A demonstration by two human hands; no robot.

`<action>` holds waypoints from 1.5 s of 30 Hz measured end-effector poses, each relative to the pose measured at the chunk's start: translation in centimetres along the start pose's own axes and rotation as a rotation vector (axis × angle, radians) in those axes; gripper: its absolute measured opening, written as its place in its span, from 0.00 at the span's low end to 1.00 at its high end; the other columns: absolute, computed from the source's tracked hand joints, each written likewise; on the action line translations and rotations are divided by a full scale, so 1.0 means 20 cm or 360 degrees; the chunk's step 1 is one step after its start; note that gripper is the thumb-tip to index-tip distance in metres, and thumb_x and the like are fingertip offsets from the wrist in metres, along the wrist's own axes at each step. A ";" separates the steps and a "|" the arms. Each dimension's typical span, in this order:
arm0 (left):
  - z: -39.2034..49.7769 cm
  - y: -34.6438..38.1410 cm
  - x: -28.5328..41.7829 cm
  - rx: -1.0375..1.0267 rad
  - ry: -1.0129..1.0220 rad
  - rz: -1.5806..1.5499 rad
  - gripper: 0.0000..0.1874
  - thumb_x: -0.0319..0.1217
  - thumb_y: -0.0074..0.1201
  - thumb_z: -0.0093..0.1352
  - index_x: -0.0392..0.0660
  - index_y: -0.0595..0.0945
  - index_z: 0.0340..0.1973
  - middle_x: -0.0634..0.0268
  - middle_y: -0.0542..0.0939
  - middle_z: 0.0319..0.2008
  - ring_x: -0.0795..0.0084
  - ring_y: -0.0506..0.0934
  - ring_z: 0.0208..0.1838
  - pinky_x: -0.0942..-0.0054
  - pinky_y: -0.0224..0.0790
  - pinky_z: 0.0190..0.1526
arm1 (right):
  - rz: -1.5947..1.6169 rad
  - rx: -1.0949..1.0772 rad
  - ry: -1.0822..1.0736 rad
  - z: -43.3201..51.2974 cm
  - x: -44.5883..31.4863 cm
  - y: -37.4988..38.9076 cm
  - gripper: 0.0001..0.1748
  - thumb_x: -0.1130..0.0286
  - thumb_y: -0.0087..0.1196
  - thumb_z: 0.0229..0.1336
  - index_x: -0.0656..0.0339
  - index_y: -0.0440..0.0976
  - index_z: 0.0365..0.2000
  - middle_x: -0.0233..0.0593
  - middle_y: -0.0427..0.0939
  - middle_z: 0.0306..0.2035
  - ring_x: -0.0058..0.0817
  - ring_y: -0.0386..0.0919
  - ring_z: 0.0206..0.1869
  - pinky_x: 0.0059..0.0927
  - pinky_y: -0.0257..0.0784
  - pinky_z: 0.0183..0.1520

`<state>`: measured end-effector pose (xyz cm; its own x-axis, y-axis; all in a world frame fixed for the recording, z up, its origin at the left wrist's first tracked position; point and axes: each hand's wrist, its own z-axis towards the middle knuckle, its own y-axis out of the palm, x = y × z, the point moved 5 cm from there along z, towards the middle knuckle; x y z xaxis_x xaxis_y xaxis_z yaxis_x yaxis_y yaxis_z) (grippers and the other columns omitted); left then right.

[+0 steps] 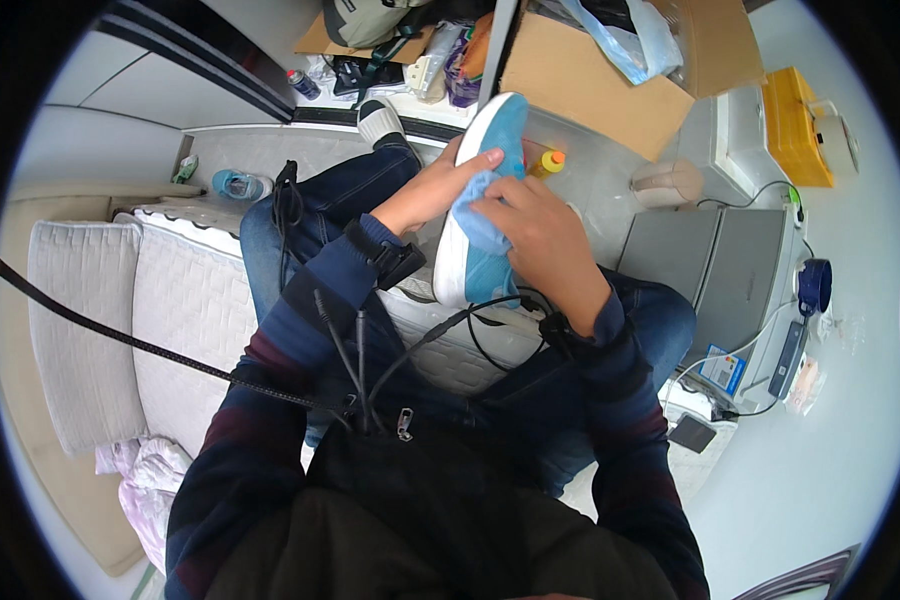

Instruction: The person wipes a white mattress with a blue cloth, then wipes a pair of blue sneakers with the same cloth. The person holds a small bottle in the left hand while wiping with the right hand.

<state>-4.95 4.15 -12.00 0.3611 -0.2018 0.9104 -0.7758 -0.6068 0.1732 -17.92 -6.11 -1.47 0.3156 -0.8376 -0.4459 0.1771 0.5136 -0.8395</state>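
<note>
A blue sneaker with a white sole (454, 259) is held up in front of me, tilted on its side, with its toe pointing away. My left hand (439, 184) grips it near the toe, the thumb lying over the blue upper. In my right hand (544, 232) is a light blue cloth (478, 217), bunched under the fingers and pressed against the side of the shoe. The cloth and fingers hide the middle of the upper. A second blue sneaker (238, 184) lies on the floor at the left, beyond my knee.
Black cables (435, 330) hang across my lap. A yellow bottle with an orange cap (549, 163) stands beyond the shoe, near an open cardboard box (592, 82). A grey cabinet (735, 262) is at the right, and a quilted cushioned seat (187, 285) at the left.
</note>
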 end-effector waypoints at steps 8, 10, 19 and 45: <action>-0.02 0.02 0.02 0.0050 0.0083 0.0019 0.44 0.53 0.61 0.80 0.31 0.66 0.78 0.50 0.80 0.68 0.65 0.80 0.67 0.67 0.74 0.68 | 0.0221 -0.0173 0.0016 -0.07 0.09 -0.07 0.22 0.84 0.61 0.54 0.50 0.88 0.45 0.32 0.82 0.44 0.41 0.83 0.50 0.39 0.80 0.50; -0.02 0.03 0.02 0.0012 0.0051 -0.0148 0.33 0.49 0.59 0.82 0.33 0.77 0.71 0.58 0.86 0.60 0.72 0.84 0.58 0.70 0.77 0.62 | 0.0233 -0.0083 0.0080 -0.04 0.08 -0.09 0.22 0.84 0.61 0.53 0.51 0.88 0.46 0.33 0.81 0.44 0.42 0.82 0.51 0.40 0.80 0.51; -0.09 0.04 0.07 -0.0143 0.0004 -0.0207 0.46 0.53 0.60 0.81 0.32 0.62 0.79 0.51 0.78 0.69 0.65 0.79 0.68 0.65 0.74 0.69 | 0.0765 -0.0507 0.0273 -0.32 -0.15 -0.24 0.22 0.86 0.62 0.50 0.60 0.85 0.48 0.40 0.84 0.46 0.46 0.85 0.50 0.39 0.81 0.56; -0.36 -0.01 0.20 -0.0266 0.0161 -0.0858 0.47 0.31 0.65 0.78 0.41 0.54 0.84 0.50 0.74 0.74 0.59 0.77 0.73 0.56 0.75 0.73 | 0.0652 0.0497 0.0625 -0.03 -0.16 -0.26 0.14 0.71 0.77 0.60 0.64 0.86 0.43 0.37 0.86 0.38 0.27 0.84 0.39 0.30 0.79 0.46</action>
<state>-7.11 8.94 -5.80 0.6833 0.1819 0.7071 -0.5702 -0.4720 0.6724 -20.44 -6.19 4.21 0.0614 -0.5374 -0.8411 0.3961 0.7866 -0.4737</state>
